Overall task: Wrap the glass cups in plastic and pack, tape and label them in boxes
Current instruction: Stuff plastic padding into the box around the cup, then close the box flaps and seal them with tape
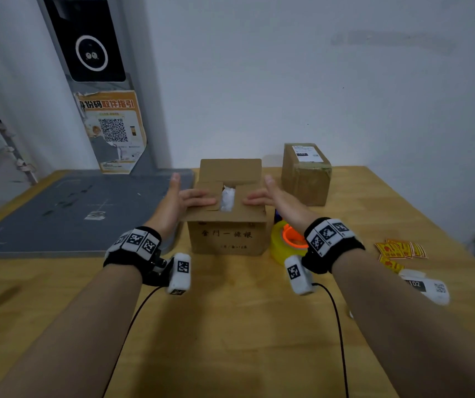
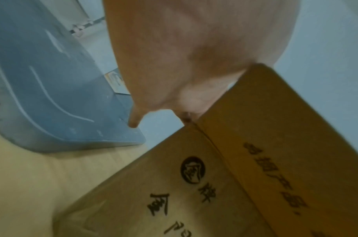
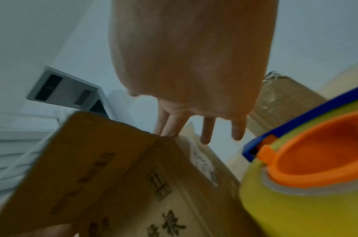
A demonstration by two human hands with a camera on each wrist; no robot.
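Observation:
A brown cardboard box [image 1: 227,235] with black printed characters stands at the table's middle. Its far flap stands upright. Between the two side flaps a gap shows white plastic wrap [image 1: 227,198]; the cups inside are hidden. My left hand [image 1: 186,196] lies flat on the left flap with straight fingers, and my right hand [image 1: 262,196] lies flat on the right flap the same way. The left wrist view shows the box [image 2: 214,184] under my palm [image 2: 194,56]. In the right wrist view my fingers [image 3: 206,129] reach over the box [image 3: 133,176].
A yellow tape roll on an orange dispenser [image 1: 286,239] [image 3: 306,176] sits just right of the box. A sealed, labelled box [image 1: 306,173] stands behind on the right. Orange stickers [image 1: 401,249] and white labels [image 1: 426,287] lie at right. A grey mat [image 1: 72,211] covers the left.

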